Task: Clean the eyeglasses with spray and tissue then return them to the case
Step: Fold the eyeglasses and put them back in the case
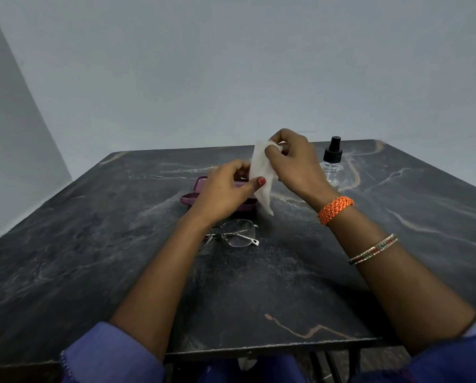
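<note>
A white tissue (261, 167) hangs between both hands above the table. My right hand (295, 158) pinches its top edge, and my left hand (225, 189) holds its lower left side between thumb and fingers. Thin metal-framed eyeglasses (235, 233) lie folded on the dark table, just below my left wrist. The purple glasses case (201, 183) lies open behind my left hand, which hides most of it. A clear spray bottle (331, 161) with a black pump top stands upright to the right of my right hand.
The dark marbled table (120, 230) ends at a pale wall behind the bottle. Its front edge (259, 348) runs near my lap. Bangles and an orange woven band circle my right wrist.
</note>
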